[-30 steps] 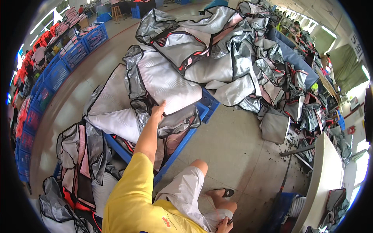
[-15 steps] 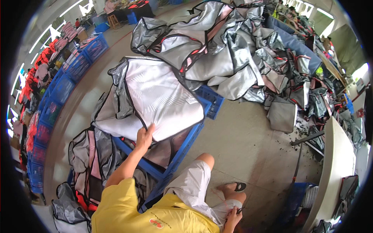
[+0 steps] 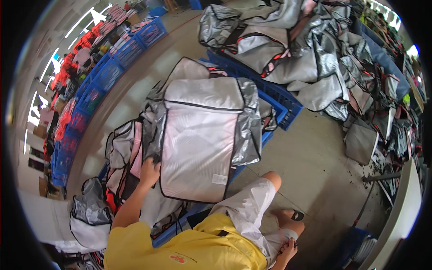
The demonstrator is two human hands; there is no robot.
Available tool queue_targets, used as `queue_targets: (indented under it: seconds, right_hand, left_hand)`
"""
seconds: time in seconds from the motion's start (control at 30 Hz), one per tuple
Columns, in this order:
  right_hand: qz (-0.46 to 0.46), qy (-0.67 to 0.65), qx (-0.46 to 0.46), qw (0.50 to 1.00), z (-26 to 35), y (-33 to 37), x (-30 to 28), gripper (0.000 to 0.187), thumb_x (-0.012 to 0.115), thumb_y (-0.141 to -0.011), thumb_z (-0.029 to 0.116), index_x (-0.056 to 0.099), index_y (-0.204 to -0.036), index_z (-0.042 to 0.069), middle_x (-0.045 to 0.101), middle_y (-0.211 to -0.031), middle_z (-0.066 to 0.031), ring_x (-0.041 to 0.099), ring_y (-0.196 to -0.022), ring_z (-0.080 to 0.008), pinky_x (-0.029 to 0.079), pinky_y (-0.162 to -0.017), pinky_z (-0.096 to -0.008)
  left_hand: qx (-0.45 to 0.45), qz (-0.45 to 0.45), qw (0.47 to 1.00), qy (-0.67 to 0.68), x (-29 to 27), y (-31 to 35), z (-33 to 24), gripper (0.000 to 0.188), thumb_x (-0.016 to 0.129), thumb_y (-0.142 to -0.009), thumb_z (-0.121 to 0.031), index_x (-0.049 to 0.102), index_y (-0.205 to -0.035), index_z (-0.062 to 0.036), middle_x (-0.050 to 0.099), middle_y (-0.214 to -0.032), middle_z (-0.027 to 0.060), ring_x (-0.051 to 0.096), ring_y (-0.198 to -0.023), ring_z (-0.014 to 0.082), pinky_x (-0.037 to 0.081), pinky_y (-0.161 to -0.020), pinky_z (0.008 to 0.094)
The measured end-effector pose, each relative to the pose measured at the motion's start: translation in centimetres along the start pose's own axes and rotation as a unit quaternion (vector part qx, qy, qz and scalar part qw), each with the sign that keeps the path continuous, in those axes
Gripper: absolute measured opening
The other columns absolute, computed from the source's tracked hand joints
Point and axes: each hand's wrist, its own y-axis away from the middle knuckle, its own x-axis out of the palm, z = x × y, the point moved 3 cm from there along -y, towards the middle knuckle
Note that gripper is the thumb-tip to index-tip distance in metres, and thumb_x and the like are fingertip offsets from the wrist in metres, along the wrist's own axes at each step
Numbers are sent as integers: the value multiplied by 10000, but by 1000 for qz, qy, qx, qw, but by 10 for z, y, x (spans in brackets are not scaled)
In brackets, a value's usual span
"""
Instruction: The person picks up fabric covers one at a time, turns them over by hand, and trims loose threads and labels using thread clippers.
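Note:
A silver-and-white sewn bag piece (image 3: pixel 198 139) with black edging lies spread over a blue crate (image 3: pixel 268 135). Shiny grey side flaps hang at both of its sides, and a small white label (image 3: pixel 219 179) sits near its lower corner. My left hand (image 3: pixel 150 173) is closed on the grey fabric at the piece's left edge. Away from the piece, beside my right knee, my right hand (image 3: pixel 288 249) is closed around something small and dark that I cannot make out.
More silver bag pieces (image 3: pixel 288 49) are heaped at the far right, partly over another blue crate (image 3: pixel 290 108). Folded pieces (image 3: pixel 123 144) lie to my left. A row of blue crates (image 3: pixel 108 74) runs along the far left. A white board (image 3: pixel 396 216) stands at the right.
The bag piece has turned and come closer, its label now toward me. My left hand has shifted from its near edge to the left side flap. My view has swung left.

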Motion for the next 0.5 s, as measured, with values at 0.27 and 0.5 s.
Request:
queue_targets:
  seconds: [0.27, 0.5]
  right_hand:
    - [8, -11, -28, 1000, -10, 7, -3, 172, 671, -997, 216, 568, -901, 116, 508, -663, 40, 366, -451, -30, 244, -381, -220]
    - [-9, -6, -60, 998, -19, 11, 5, 172, 672, -1000, 227, 586, -1014, 79, 548, -694, 19, 429, -478, -50, 273, -397, -234]
  left_hand:
    - [-270, 4, 897, 349, -13, -235, -84, 900, 543, -859, -866, 660, -904, 25, 651, -813, 93, 633, -622, 247, 513, -544, 368]
    - [-260, 129, 919, 266, 9, -280, -145, 621, 621, -895, -615, 695, -1009, -9, 682, -914, 113, 641, -690, 249, 538, -547, 428]
